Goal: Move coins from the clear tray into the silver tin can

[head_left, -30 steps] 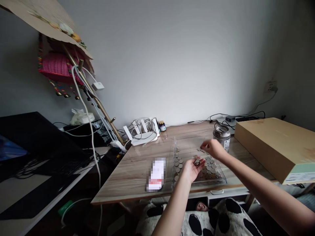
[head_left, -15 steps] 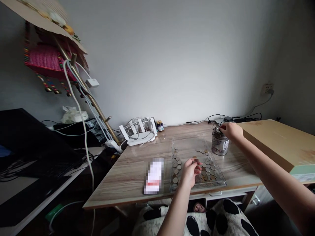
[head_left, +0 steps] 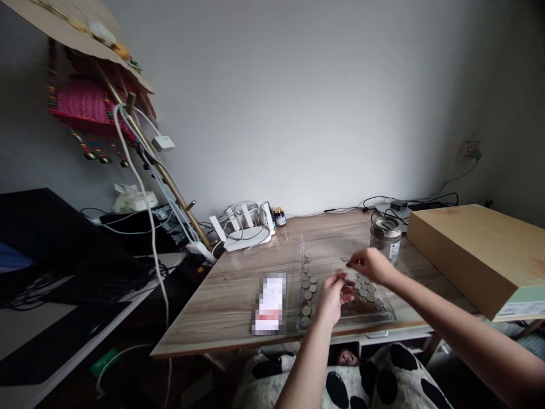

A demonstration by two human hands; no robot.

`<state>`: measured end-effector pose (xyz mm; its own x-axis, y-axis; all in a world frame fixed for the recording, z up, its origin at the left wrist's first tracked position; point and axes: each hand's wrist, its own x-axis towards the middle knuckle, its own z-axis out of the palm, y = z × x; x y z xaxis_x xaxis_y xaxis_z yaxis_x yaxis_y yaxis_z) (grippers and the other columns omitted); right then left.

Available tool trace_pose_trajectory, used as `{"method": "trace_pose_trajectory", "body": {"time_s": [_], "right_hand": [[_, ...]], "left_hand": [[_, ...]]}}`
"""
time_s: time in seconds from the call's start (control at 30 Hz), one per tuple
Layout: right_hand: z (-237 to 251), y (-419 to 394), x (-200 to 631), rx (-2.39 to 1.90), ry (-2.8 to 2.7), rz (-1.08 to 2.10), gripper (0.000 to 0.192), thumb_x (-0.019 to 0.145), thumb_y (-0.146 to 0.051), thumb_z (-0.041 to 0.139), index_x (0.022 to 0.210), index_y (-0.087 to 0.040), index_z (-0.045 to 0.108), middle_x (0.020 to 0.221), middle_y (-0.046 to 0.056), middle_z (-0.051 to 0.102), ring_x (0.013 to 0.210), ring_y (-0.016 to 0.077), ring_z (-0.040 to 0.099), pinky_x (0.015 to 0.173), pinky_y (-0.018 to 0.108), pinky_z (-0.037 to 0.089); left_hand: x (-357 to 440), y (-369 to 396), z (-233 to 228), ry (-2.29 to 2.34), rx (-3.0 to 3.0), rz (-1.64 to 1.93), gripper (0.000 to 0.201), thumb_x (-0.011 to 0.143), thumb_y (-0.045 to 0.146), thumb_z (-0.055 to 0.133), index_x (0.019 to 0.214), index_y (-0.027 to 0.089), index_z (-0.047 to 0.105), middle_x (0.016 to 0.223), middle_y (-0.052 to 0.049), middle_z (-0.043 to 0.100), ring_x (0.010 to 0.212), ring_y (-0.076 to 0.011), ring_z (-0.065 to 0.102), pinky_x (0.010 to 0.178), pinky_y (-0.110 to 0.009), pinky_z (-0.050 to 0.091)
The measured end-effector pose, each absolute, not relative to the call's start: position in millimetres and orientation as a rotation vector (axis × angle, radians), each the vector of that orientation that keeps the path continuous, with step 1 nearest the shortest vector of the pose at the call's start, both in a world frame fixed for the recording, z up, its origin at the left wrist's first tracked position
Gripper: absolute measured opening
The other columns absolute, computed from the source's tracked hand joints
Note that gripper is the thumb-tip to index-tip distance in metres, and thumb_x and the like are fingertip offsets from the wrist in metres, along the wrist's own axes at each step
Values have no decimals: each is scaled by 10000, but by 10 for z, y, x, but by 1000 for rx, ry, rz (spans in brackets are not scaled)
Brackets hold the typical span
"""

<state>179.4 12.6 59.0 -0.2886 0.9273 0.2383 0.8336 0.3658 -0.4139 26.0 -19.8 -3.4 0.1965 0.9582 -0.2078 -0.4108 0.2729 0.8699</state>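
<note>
We see round, dull metal coins (head_left: 361, 292) spread in a flat, clear plastic tray (head_left: 385, 311) on the glossy wood-grain table (head_left: 234, 295). Our left hand (head_left: 334, 295) hovers over the tray's near side, fingers curled around a few coins. Our right hand (head_left: 372, 266) hangs just above the coins, fingertips pinched; whether they hold one we cannot tell. A cylindrical metal tin (head_left: 386, 238) stands just beyond.
</note>
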Motion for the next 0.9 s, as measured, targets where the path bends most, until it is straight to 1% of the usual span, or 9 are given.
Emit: {"method": "trace_pose_trajectory", "body": {"time_s": [0.1, 0.2, 0.27, 0.4, 0.53, 0.63, 0.73, 0.83, 0.9], "right_hand": [[927, 374, 2173, -1727, -1920, 105, 291, 771, -379, 460, 881, -200, 662, 787, 48, 647, 681, 151, 561, 551, 227, 400], [1142, 607, 2525, -2046, -1676, -81, 247, 703, -362, 495, 791, -218, 675, 780, 55, 643, 701, 181, 565, 540, 246, 382], [1172, 705, 2654, -2161, -1690, -108, 205, 667, -313, 513, 745, -216, 676, 788, 64, 639, 704, 191, 567, 541, 255, 383], [1123, 724, 2646, -2206, -1759, -187, 175, 653, -253, 518, 722, -202, 670, 786, 75, 634, 695, 196, 569, 544, 263, 389], [1004, 504, 2359, -1941, -1790, -380, 239, 750, -300, 467, 868, -202, 651, 896, 80, 622, 747, 191, 564, 576, 266, 403], [752, 259, 2022, -1623, -2043, -153, 257, 809, -339, 447, 926, -200, 629, 935, 66, 609, 811, 172, 555, 649, 254, 425], [437, 61, 1737, -1496, -2219, 129, 268, 828, -347, 455, 997, -177, 576, 1004, 56, 571, 869, 163, 541, 732, 296, 451], [248, -34, 1607, -1473, -2234, 190, 296, 840, -328, 447, 1080, -168, 513, 1101, 65, 514, 921, 164, 521, 778, 358, 454], [242, -43, 1601, -1450, -2236, 224, 295, 840, -326, 447, 1077, -164, 515, 1098, 65, 516, 917, 164, 523, 773, 357, 457]], "left_hand": [[268, -207, -7, 927, 676, 1072, 267, 737, 24, 369, 958, 83, 507, 718, -76, 627, 568, -110, 604, 560, -234, 492], [272, -215, 3, 922, 679, 1074, 316, 711, -28, 363, 971, 76, 509, 758, -94, 635, 630, -123, 624, 629, -248, 500], [270, -219, 2, 908, 706, 1080, 294, 723, -20, 375, 961, 75, 519, 750, -95, 637, 635, -123, 626, 632, -239, 498], [259, -228, 1, 897, 761, 1072, 235, 737, 4, 410, 917, 90, 535, 729, -80, 638, 621, -117, 622, 617, -224, 494], [260, -237, 7, 913, 788, 1101, 221, 722, 17, 459, 916, 98, 531, 723, -74, 632, 596, -114, 616, 586, -215, 485], [265, -230, -7, 908, 787, 1147, 251, 700, 37, 504, 938, 118, 520, 721, -47, 616, 580, -116, 614, 563, -218, 481], [268, -211, -41, 858, 783, 1198, 267, 674, 59, 548, 929, 132, 518, 735, -31, 610, 580, -113, 610, 593, -239, 489], [267, -199, -64, 826, 789, 1217, 270, 658, 81, 575, 919, 132, 525, 737, -36, 615, 594, -116, 611, 621, -253, 493], [264, -203, -63, 832, 790, 1211, 282, 654, 87, 581, 927, 131, 527, 720, -37, 617, 590, -119, 612, 616, -252, 491]]}}
